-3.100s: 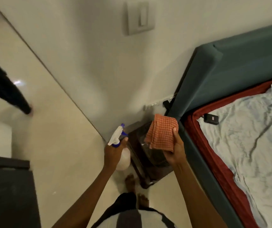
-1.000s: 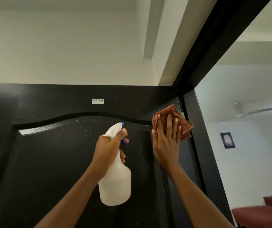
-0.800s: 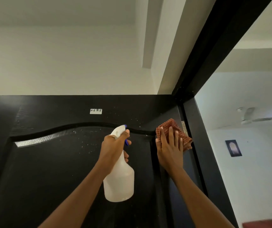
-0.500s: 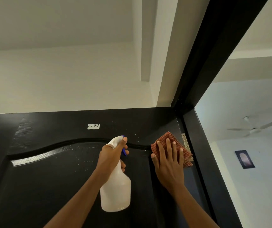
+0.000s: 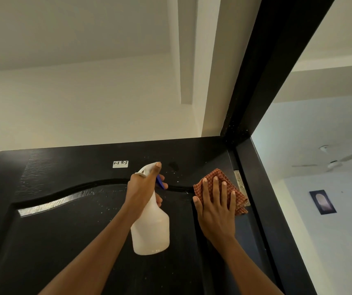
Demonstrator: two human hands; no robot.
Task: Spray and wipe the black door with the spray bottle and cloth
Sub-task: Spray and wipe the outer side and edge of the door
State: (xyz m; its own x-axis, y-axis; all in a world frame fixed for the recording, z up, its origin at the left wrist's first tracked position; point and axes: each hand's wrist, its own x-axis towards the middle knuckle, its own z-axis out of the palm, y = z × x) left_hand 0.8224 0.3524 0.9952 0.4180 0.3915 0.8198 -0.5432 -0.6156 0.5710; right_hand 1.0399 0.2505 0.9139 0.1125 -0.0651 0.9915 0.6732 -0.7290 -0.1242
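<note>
Since half a second ago the view has tipped slightly upward, and the right hand (image 5: 215, 209) with its orange checked cloth (image 5: 217, 179) has edged toward the hinge side of the glossy black panelled door (image 5: 64, 231). That hand lies flat, fingers straight and spread, pressing the cloth against the door's upper right corner, just beside the silver metal hinge (image 5: 240, 186). The left hand (image 5: 143, 190) grips the neck of the translucent white plastic spray bottle (image 5: 151, 228), a finger curled over its blue trigger, the nozzle pointing at the door's top rail. A small white sticker (image 5: 120, 164) on that rail reads "F-I R-I" in black handwriting. Pale droplets speckle the wood near the nozzle.
</note>
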